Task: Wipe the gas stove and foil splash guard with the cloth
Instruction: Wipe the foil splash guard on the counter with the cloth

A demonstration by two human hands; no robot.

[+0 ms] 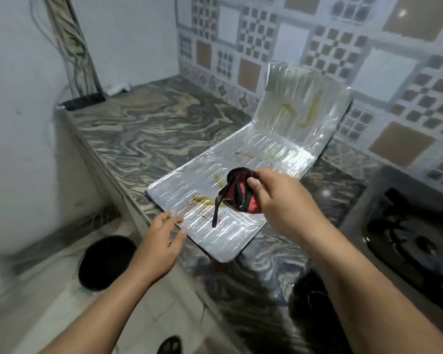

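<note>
One foil guard lies on the counter, its near part flat and its far panel folded up against the tiled wall. Yellowish smears mark the foil in several places, on both the flat part and the upright panel. One cloth, red and black, hangs above the flat part, pinched in the fingers of the right hand, with a dark strap dangling down toward the foil. The left hand is relaxed and holds nothing, its straight fingertips touching the foil's near left edge, which sits close to the counter's front edge. One gas stove stands at the right, just beside the foil with a strip of bare counter between them. Left of the foil the counter runs open back to the corner. One black bin stands on the floor below the front edge.
</note>
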